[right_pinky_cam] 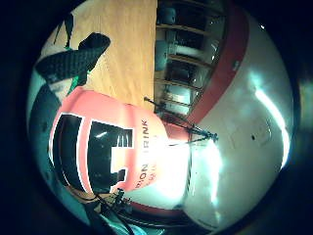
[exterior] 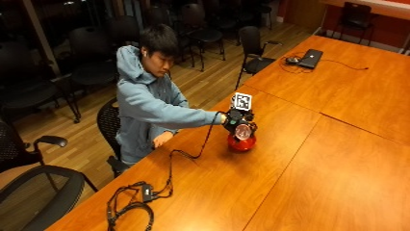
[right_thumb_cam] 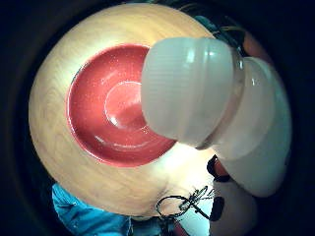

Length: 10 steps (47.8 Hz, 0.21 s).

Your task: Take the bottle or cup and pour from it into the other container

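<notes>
Item 1, right hand [exterior: 234, 119]: gloved, reaching out over the wooden table [exterior: 301, 159] from the seated person, fingers grasping the bottle [exterior: 243, 131] round its body.

Item 2, bottle: pale body with a red-and-black label [right_pinky_cam: 105, 147], printed letters partly readable; it is sitting inside the curl of the fingers and tilting, its white ribbed cap [right_thumb_cam: 189, 88] pointing out past the fingertips toward the bowl. The cap is showing in place on the neck.

Item 3, red bowl [right_thumb_cam: 101, 113]: resting on the table directly below the fingers and the bottle's cap end; inside looking glossy, whether it holds anything I cannot tell.

Item 4, bare left hand [exterior: 161, 139]: resting at the table edge, well apart from the gloved fingers.

Item 5, laptop [exterior: 311, 57]: lying far from the hand.
</notes>
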Available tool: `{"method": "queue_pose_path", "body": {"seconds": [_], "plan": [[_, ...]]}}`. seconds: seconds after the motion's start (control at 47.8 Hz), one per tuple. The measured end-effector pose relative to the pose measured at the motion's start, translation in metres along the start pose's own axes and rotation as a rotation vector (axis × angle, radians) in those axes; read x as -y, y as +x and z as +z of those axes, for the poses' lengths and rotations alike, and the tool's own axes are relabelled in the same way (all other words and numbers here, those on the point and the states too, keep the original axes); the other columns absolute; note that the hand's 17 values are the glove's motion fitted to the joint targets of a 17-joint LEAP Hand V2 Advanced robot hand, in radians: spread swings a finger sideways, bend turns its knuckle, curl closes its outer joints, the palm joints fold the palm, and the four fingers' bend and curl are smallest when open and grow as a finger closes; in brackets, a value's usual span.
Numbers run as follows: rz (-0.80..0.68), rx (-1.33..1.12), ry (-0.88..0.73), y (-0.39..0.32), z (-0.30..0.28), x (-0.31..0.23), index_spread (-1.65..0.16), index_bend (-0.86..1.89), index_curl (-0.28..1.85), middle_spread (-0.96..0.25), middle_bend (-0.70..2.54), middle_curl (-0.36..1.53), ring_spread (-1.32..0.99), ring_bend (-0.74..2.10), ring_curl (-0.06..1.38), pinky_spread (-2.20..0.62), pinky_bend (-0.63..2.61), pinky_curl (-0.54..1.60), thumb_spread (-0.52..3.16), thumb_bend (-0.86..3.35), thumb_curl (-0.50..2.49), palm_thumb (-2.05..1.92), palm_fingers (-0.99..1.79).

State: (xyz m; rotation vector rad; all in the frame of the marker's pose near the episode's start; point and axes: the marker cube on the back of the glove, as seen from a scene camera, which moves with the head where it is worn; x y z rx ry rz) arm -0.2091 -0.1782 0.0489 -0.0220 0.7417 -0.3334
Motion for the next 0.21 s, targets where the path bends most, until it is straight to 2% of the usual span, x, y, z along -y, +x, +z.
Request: {"method": "queue_pose_path", "body": {"seconds": [0.105,0.209], "plan": [[0.011,-0.012,0.001,0.022,0.006,-0.007,-0.16,0.11,0.28,-0.05,0.20,0.50,-0.14,0.39,0.44,-0.07,0.34,0.33,0.39,-0.03,0.70,1.06,1.04],[-0.017,0.081,0.039,0.029,0.007,-0.011,-0.16,0.11,0.28,-0.05,0.20,0.50,-0.14,0.40,0.44,-0.07,0.34,0.33,0.40,-0.03,0.70,1.05,1.05]]}}
